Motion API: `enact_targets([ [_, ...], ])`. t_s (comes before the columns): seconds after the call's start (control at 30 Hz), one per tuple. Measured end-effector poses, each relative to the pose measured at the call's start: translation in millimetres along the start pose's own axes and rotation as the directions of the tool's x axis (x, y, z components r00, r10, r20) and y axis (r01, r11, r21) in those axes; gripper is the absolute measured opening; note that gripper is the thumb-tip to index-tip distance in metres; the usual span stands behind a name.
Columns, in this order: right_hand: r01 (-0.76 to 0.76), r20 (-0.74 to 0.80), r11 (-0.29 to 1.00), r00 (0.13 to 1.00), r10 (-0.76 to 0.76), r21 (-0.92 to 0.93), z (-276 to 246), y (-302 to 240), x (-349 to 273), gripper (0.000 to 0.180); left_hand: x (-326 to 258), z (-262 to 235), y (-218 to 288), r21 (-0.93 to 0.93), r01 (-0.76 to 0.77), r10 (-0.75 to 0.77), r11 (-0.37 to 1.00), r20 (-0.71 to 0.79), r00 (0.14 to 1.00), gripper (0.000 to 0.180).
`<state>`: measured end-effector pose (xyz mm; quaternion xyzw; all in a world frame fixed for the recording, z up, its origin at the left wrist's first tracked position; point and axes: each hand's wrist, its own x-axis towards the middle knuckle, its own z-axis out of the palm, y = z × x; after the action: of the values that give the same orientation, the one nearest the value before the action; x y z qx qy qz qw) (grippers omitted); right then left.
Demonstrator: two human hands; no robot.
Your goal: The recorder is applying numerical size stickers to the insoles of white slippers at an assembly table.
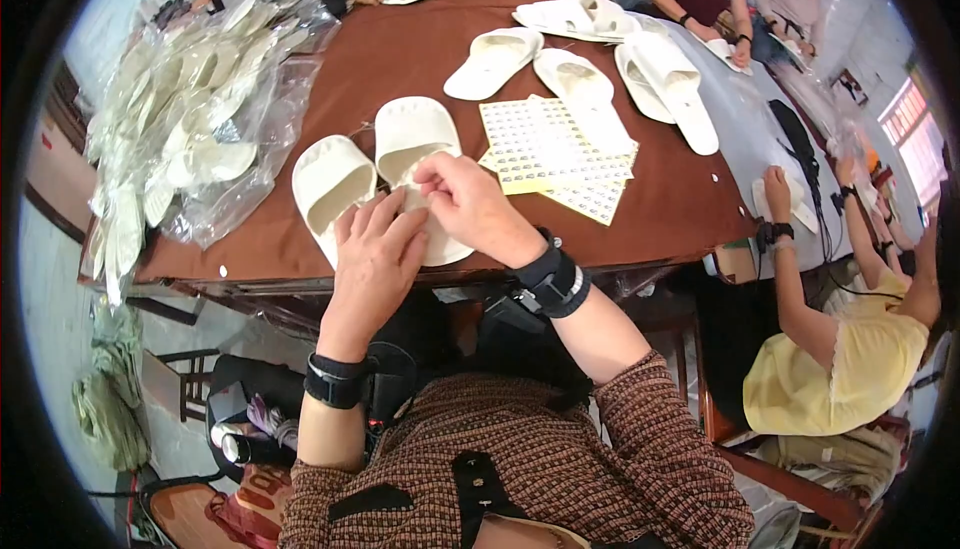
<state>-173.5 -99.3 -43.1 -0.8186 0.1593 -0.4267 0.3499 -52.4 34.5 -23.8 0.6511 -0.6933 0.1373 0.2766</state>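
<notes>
A pair of white slippers lies at the near edge of the brown-covered table, toes pointing away from me: the left slipper [333,181] and the right slipper [415,132]. My left hand [378,249] rests over the inner sides of both soles, its fingers stretched out and slightly apart. Close beside it, my right hand [475,211] is closed, thumb and forefinger pinched over the right slipper's opening. Whatever it pinches is too small or hidden to make out. Just right of my right hand lie sheets of small printed stickers [555,149].
More white slippers [590,79] sit at the back right of the brown table [385,54]. On the left is a clear plastic bag of slippers [200,119]. Co-workers handle slippers across the table, and one in a yellow top [835,374] sits to my right.
</notes>
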Motion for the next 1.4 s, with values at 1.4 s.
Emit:
enact_targets([
  [1.4,-0.080,-0.025,0.993,0.996,0.083,0.083,0.1,-2.1,-0.8,0.013,0.7,-0.8,3.3,0.053,-0.020,0.016,0.998,0.064,0.998,0.031],
])
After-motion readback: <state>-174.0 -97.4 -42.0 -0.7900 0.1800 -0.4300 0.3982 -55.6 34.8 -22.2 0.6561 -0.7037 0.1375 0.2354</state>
